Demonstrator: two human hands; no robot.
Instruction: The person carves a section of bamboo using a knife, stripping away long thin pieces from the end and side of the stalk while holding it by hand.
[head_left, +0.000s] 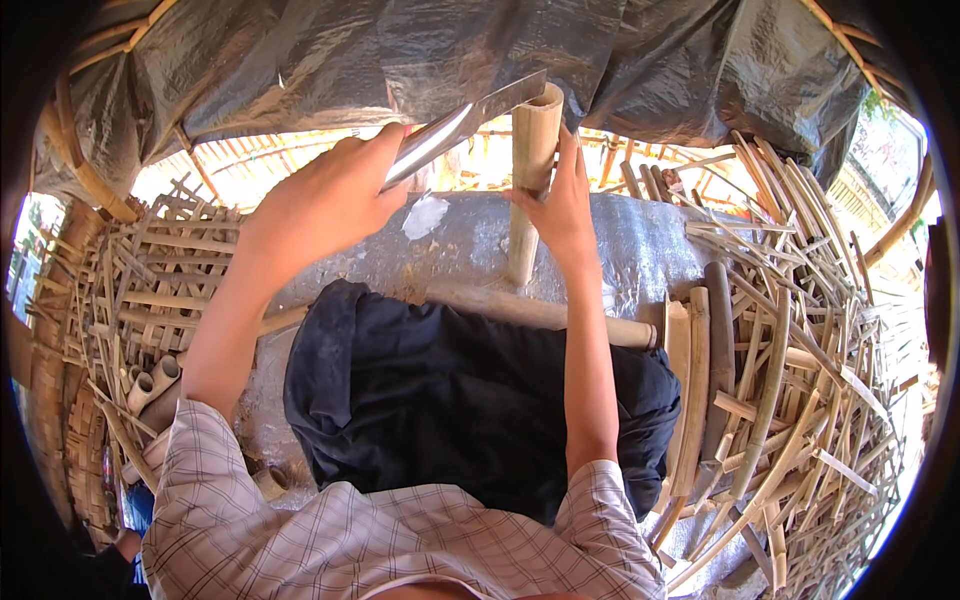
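1 bamboo tube (535,150): stood upright, far centre, clasped by right hand (562,210) | 1 knife (462,125): gripped in left hand (325,195), tube to its right; blade slanted to tube's rim, contact unclear

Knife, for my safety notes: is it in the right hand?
No, the left hand holds the knife, while the right hand grips the bamboo tube.

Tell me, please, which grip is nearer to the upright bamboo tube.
Right: the right grip touches the upright bamboo tube; the left grip is off to its left, holding the knife.
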